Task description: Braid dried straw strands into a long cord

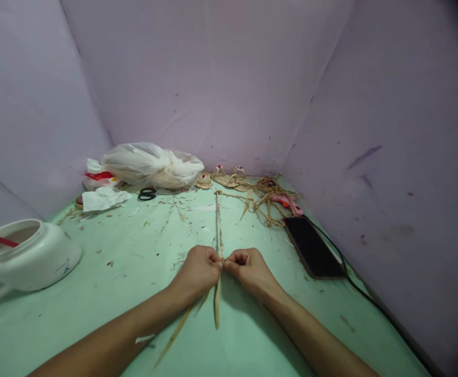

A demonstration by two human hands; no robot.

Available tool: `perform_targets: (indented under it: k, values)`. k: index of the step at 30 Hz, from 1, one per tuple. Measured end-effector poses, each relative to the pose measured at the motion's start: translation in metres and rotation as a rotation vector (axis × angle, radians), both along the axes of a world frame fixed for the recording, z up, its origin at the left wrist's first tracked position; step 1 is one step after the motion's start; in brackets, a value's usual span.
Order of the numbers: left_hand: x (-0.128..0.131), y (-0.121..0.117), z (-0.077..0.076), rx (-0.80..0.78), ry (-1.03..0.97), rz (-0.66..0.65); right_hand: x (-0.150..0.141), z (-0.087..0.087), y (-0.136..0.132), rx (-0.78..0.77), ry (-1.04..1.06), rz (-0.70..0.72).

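Observation:
My left hand and my right hand meet near the middle of the table, fingertips pinched at the lower end of a thin straw braid. From there the braid runs straight away from me, then bends right into a tangled pile of braided cord. Below my fingers a loose flat strand hangs toward me. Another long strand slants out under my left wrist. The exact crossing of strands between my fingertips is hidden.
A white pot with a red stick stands at left. Behind lie a plastic bag, black-handled scissors, white paper and small woven slippers. A phone with a cable lies right. Walls enclose the green table.

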State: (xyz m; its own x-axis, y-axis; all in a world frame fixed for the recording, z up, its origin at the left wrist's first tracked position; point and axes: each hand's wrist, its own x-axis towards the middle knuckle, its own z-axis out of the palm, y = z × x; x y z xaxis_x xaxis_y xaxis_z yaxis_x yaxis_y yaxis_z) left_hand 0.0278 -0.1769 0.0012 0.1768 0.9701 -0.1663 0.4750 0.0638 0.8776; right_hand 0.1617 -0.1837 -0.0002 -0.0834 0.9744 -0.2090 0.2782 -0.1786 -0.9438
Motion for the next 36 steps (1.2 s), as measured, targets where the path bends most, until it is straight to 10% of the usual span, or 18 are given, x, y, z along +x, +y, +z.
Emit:
perform_targets:
  k: [16, 31, 36]
  values:
    - [-0.018, 0.013, 0.023, -0.193, 0.121, -0.234, -0.003, 0.003, 0.000, -0.080, 0.124, -0.006]
    - [-0.018, 0.014, 0.041, -0.506, -0.075, -0.126, -0.005, -0.003, -0.004, 0.070, 0.033, 0.037]
    - [0.000, -0.011, 0.036, -0.159, 0.168, -0.098, -0.007, -0.003, -0.005, 0.029, 0.114, 0.003]
